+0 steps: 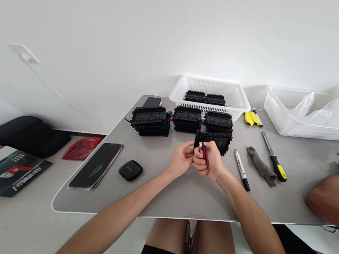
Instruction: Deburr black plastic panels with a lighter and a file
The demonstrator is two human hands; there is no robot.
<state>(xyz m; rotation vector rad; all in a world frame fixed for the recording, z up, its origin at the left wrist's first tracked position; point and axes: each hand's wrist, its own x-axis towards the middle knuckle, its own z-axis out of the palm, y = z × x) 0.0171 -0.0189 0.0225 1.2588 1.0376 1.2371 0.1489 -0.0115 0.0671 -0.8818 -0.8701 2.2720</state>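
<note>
Above the near middle of the table, my right hand (pixel 212 161) is wrapped round a dark red lighter (pixel 203 154), its metal top upward by my thumb. My left hand (pixel 180 159) pinches the left edge of a black ribbed plastic part (pixel 218 140), which stands tilted up behind the lighter. Part of that plastic piece is hidden by my fingers. No flame can be made out. Close behind are a left stack (pixel 149 120), a middle stack (pixel 186 119) and a right stack (pixel 218 121) of similar black parts.
A white basket (pixel 180 98) holds more black parts; another basket (pixel 312 130) holds clear bags. Rightward lie a marker (pixel 241 167), a grey cloth (pixel 261 166), a file (pixel 274 159) and yellow-handled tools (pixel 252 118). Leftward are a phone (pixel 96 166) and black case (pixel 130 170). A co-worker's arm (pixel 335 186) rests at right.
</note>
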